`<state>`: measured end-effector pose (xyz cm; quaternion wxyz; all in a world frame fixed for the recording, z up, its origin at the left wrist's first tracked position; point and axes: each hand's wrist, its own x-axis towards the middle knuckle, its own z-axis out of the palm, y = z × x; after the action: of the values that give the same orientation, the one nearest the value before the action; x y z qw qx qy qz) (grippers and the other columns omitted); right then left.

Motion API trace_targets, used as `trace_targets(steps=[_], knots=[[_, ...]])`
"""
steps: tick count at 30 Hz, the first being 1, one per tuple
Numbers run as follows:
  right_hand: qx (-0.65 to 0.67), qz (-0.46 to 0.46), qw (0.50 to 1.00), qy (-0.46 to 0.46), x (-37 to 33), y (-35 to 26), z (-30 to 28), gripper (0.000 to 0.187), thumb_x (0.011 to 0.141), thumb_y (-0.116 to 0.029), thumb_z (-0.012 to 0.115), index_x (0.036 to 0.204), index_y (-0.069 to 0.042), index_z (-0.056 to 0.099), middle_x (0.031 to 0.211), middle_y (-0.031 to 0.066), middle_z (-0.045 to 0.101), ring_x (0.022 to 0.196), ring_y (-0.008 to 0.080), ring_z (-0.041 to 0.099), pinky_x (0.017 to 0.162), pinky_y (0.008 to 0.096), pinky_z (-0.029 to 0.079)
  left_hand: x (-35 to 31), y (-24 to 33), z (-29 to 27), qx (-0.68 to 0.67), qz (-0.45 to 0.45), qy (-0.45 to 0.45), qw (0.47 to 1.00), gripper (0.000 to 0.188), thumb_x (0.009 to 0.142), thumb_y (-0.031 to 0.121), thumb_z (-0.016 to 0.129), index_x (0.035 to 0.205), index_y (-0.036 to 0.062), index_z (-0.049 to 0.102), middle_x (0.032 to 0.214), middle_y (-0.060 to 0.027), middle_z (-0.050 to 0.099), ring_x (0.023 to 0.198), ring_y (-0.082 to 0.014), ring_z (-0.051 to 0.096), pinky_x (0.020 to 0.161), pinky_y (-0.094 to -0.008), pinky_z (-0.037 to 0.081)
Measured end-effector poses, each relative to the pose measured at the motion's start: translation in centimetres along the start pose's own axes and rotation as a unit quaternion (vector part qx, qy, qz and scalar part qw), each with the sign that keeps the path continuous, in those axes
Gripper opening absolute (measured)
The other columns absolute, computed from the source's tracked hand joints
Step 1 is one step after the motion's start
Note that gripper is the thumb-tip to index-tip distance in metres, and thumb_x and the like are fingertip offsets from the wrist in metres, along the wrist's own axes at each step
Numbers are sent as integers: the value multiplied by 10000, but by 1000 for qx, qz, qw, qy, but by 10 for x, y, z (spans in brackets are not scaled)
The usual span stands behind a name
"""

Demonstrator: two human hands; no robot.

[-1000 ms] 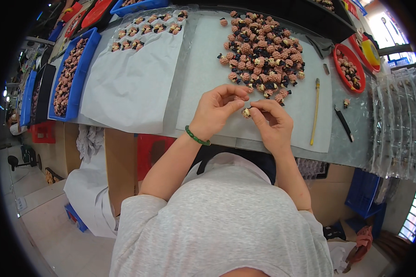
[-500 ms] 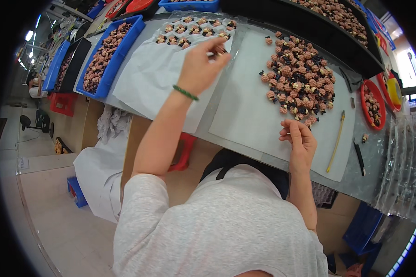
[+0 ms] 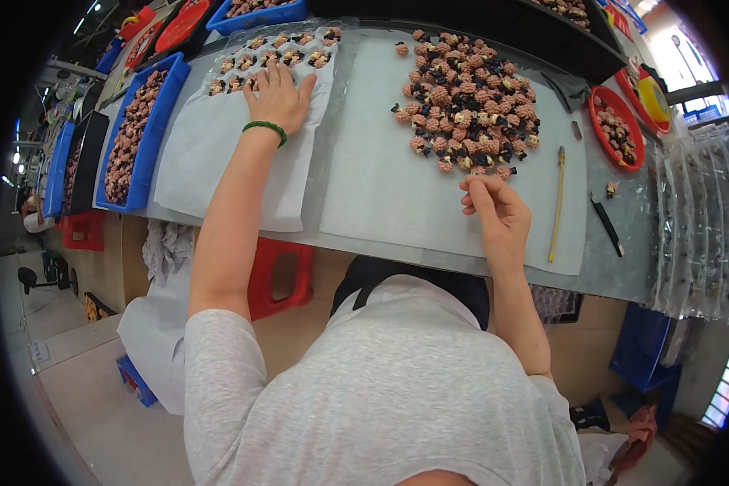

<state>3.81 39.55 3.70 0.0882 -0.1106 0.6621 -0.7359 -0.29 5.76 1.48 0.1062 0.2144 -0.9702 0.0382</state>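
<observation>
My left hand (image 3: 279, 99), with a green braided band at the wrist, lies with fingers spread on white paper (image 3: 227, 154). Its fingertips touch the near rows of small pink-and-black figurines (image 3: 292, 57) set in a clear plastic tray (image 3: 344, 44). My right hand (image 3: 502, 215) hovers at the near edge of a loose heap of similar figurines (image 3: 470, 105). Its thumb and fingers are curled together; whether anything small is between them is hidden.
Blue bins (image 3: 142, 130) of figurines stand left, and a long black bin (image 3: 462, 16) runs along the back. At right are a red bowl (image 3: 616, 125), a yellow stick (image 3: 557, 202), a black-handled tool (image 3: 607, 227) and stacked clear trays (image 3: 697, 227).
My left hand has gone from raised, pinched fingers above the tray's right edge to lying spread on its near rows. My right hand stays by the heap. The whole view has shifted.
</observation>
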Motion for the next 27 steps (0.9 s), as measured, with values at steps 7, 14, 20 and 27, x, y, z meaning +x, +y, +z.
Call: trace_targets(steps=[7, 14, 20, 27], knots=[[-389, -343, 854, -37, 49, -8, 30, 198, 686, -41, 636, 881, -37, 602, 816, 60, 602, 732, 203, 541, 640, 281, 441, -14, 21, -24, 25, -10, 51, 998, 609, 855, 494, 338, 1290, 69, 308, 1374, -162, 210, 1271, -310, 175, 990, -551, 96], [-480, -329, 810, -75, 57, 7, 39, 236, 705, -83, 619, 938, -59, 590, 789, 40, 611, 727, 212, 548, 584, 276, 426, -79, 87, -85, -486, 170, 65, 855, 275, 799, 204, 583, 1020, 40, 587, 1135, -117, 517, 990, -249, 513, 818, -350, 409], [8, 97, 989, -108, 25, -19, 28, 403, 807, -148, 589, 1142, 25, 446, 826, 88, 619, 677, 121, 591, 537, 206, 422, -118, 113, -56, -710, 57, -169, 681, 210, 835, 180, 555, 970, 33, 619, 897, -55, 597, 666, -72, 490, 593, -223, 416], [120, 108, 985, -57, -7, -3, 19, 347, 815, -72, 560, 1120, 47, 444, 895, 149, 602, 756, 182, 610, 667, 247, 495, -133, 130, -56, -782, -24, -250, 570, 263, 885, 195, 475, 1017, -2, 590, 811, -3, 580, 678, -59, 476, 631, -196, 406]])
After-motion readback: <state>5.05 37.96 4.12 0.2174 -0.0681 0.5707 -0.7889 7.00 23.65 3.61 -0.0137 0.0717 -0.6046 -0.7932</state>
